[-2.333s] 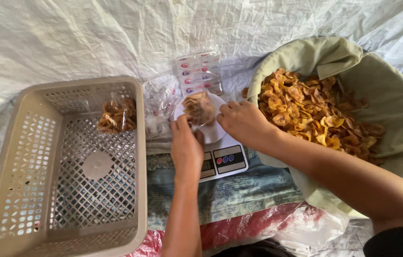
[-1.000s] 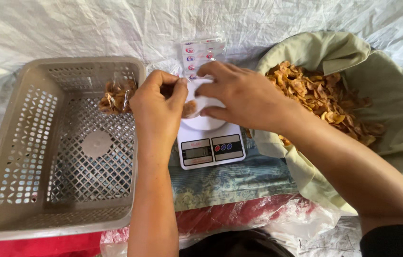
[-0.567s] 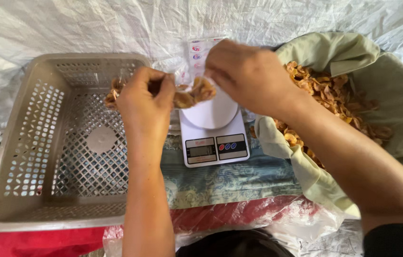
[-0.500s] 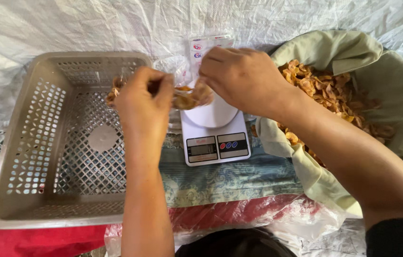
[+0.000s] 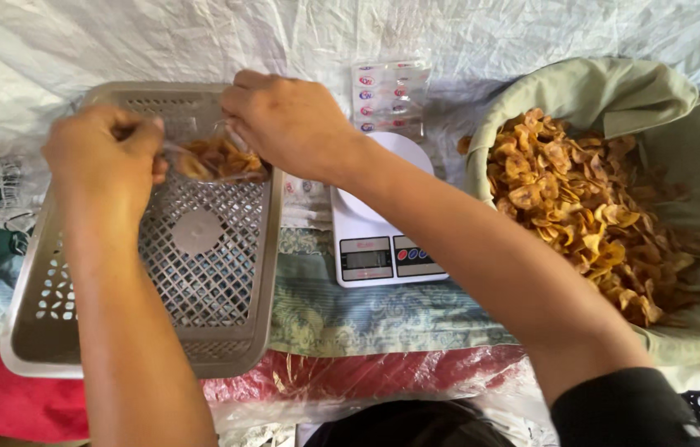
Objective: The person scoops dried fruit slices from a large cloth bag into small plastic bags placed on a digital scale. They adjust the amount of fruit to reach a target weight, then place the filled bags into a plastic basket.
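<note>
Both my hands hold a small clear plastic bag of fried banana chips [image 5: 216, 159] over the far end of a beige perforated plastic basket [image 5: 201, 281]. My left hand [image 5: 106, 157] grips the bag's left side and my right hand [image 5: 288, 124] grips its right side. A white digital kitchen scale [image 5: 379, 240] stands to the right of the basket with nothing on its round plate. Further right, a large cloth-lined basket [image 5: 664, 108] holds a heap of golden banana chips [image 5: 590, 207].
A stack of clear plastic bags with printed labels [image 5: 390, 95] lies behind the scale. White plastic sheeting [image 5: 201, 33] covers the ground beyond. A patterned blue-green cloth [image 5: 383, 319] lies under the scale, with red fabric and crinkled plastic at the near edge.
The filled bag has been lifted off the scale and carried left by both hands, now over the basket. The scale plate stands bare.
</note>
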